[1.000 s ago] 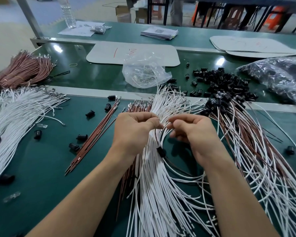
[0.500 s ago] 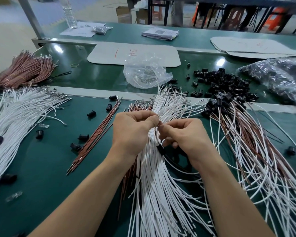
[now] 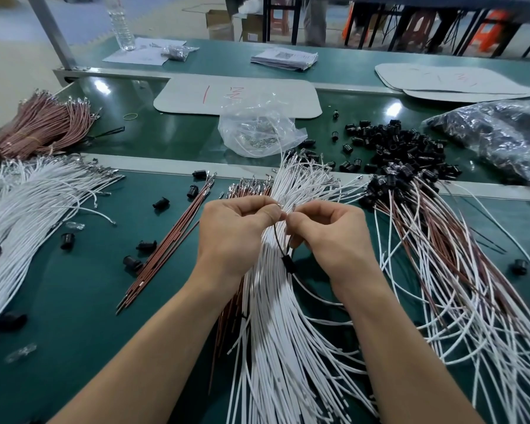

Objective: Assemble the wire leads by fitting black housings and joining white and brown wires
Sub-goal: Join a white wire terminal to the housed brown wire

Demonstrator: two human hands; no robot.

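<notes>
Hands: left hand (image 3: 236, 231), right hand (image 3: 328, 237) both pinching thin wire (image 3: 277, 240), black housing (image 3: 288, 264) dangling

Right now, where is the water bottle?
The bottle stands at the far left of the back table, beside some papers.

The fingertips of the left hand (image 3: 237, 229) and right hand (image 3: 328, 232) are hiding whatever they are pinching, while the white wires (image 3: 276, 347) beneath both wrists are running off the bottom edge.
</notes>
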